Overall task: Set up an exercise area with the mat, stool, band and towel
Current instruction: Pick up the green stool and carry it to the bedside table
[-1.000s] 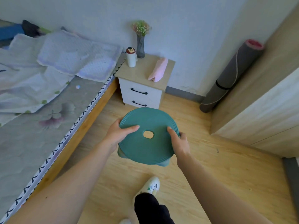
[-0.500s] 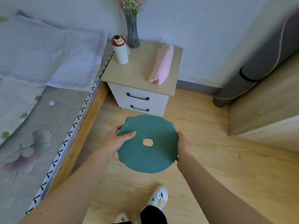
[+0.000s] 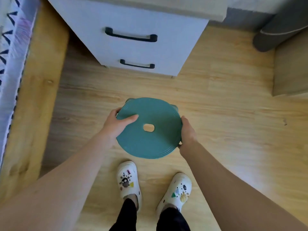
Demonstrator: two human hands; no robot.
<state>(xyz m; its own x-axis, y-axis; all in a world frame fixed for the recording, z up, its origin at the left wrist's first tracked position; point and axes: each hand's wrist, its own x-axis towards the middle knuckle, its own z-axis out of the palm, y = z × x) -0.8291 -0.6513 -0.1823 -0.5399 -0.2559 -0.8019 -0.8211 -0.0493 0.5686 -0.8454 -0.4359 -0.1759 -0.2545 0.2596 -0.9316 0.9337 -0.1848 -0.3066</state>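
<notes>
A round teal plastic stool (image 3: pixel 155 140) with a hole in the middle of its seat is held low over the wooden floor, just in front of my feet. My left hand (image 3: pixel 117 124) grips its left rim with the thumb on the seat. My right hand (image 3: pixel 187 130) clasps the right rim. The bottom end of a rolled grey mat (image 3: pixel 273 35) leans in the far right corner. The towel and band are out of view.
A white nightstand (image 3: pixel 138 40) with two black-handled drawers stands close ahead. The wooden bed frame (image 3: pixel 33 97) runs along the left. A wooden cabinet corner (image 3: pixel 290 70) is at the right. My white clogs (image 3: pixel 129 180) stand on the floor below the stool.
The view has tilted down and closer to the nightstand. The stool, still in both hands, has come lower toward the floor; the nightstand top and towel have left the view.
</notes>
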